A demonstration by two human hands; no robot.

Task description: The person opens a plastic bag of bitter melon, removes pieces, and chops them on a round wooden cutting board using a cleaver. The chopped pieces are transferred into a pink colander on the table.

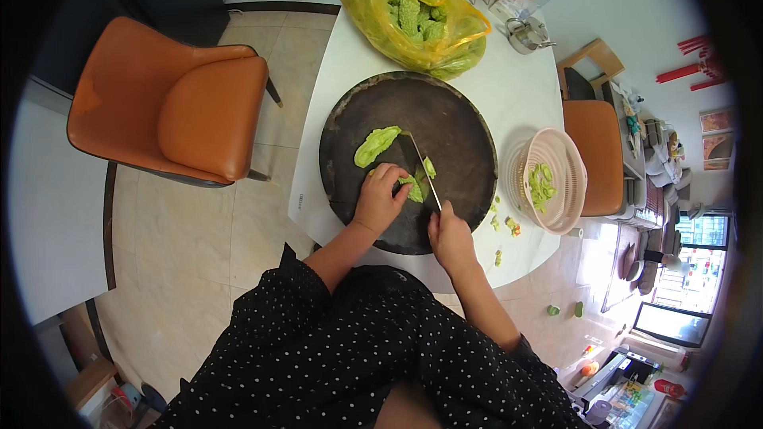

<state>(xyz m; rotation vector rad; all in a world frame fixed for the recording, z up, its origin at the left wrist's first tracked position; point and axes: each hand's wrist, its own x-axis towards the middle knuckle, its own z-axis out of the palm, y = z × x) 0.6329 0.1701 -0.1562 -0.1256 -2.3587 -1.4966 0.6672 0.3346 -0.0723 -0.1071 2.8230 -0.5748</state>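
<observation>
My left hand (379, 198) presses a piece of bitter melon (412, 189) onto a dark round chopping board (441, 107), its fingers curled at the piece's left side. In my right hand (454, 239) is a kitchen knife (431, 182), held by its handle. The knife's blade is seen almost edge-on, just right of the held piece. A cut slice of bitter melon (429, 167) is at the blade's right side. Farther up the board lies a hollowed bitter melon half (377, 146), its pale inner side facing up.
Behind the board, a yellow plastic bag (381, 30) holds several whole bitter melons (409, 15). To the right, a pink colander (575, 161) contains cut slices (542, 187). Scraps (512, 226) lie on the white table (536, 250). A metal kettle (527, 36) stands farther back. An orange chair (167, 101) is left.
</observation>
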